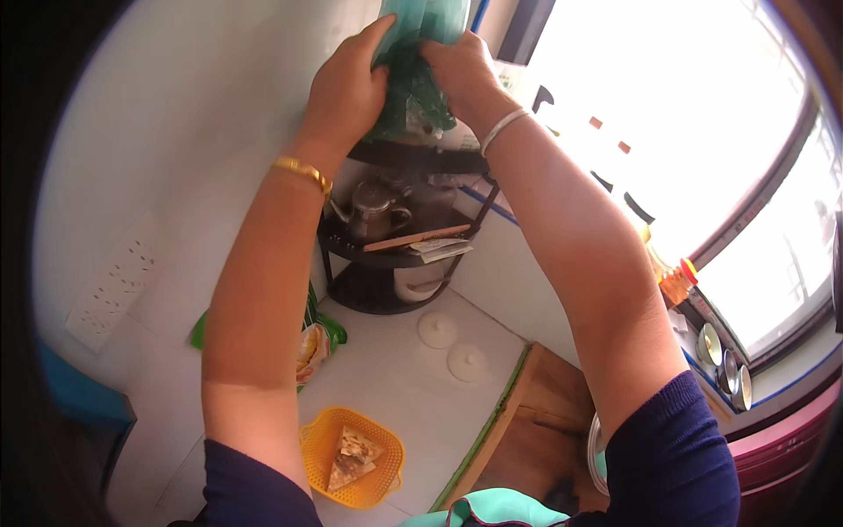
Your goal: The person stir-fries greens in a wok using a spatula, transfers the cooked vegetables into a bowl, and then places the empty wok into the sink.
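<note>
Gripping green plastic bag (413,83) from both sides, left hand (345,95) and right hand (465,77) clamped on it, bag at top tier of black corner rack (420,160), metal teapot (372,209) one tier below

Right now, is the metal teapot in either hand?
No: the metal teapot stands on the black corner rack, while the left hand and right hand hold the green plastic item.

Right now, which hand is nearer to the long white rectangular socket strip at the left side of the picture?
Left. In the picture, the left hand is up and right of the socket strip; the right hand is farther right, beyond the left.
</note>
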`<state>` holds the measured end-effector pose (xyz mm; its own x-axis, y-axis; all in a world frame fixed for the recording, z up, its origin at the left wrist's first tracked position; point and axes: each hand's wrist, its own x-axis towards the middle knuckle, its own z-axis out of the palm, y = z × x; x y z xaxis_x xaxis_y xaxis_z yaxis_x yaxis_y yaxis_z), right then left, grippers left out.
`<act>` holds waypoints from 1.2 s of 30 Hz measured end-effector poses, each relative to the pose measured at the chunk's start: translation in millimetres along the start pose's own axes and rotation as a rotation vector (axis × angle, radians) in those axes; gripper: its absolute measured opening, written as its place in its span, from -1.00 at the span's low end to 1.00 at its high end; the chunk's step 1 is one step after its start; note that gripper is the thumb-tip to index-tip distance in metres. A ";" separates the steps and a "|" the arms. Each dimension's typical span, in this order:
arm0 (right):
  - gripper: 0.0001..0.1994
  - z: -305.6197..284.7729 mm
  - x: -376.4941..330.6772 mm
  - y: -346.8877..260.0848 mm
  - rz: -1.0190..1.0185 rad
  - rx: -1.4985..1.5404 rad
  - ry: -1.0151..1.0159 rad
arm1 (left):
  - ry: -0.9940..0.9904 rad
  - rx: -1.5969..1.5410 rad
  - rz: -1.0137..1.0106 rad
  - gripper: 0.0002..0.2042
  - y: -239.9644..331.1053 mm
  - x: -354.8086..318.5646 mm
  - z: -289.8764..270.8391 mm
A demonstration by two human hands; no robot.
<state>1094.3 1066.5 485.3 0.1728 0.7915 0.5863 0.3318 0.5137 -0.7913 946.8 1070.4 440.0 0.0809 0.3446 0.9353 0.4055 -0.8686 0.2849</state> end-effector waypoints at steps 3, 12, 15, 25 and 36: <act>-0.77 7.6 13.3 49.5 0.143 -0.305 -0.008 | -0.174 0.174 -0.023 -0.48 -32.4 -15.4 17.9; -0.82 -25.4 23.9 58.6 -0.897 -1.289 -0.400 | -0.240 0.195 -0.018 -0.54 0.5 -19.6 3.1; -0.92 -25.6 -2.5 15.8 -0.947 -1.321 -0.255 | -0.177 0.186 0.144 -0.54 -5.8 -17.7 -6.3; -0.73 -27.5 -33.6 4.9 0.138 -0.728 -0.340 | -0.315 0.386 -0.221 -0.51 6.2 -23.6 -3.1; -0.76 -19.7 -6.4 57.0 0.013 -0.855 -0.177 | -0.190 0.349 -0.081 -0.54 -17.3 -26.9 21.4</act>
<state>1130.4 1084.2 439.9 0.0578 0.8719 0.4863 0.9251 0.1363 -0.3543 957.1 1083.8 405.5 0.1892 0.4948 0.8482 0.6994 -0.6742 0.2372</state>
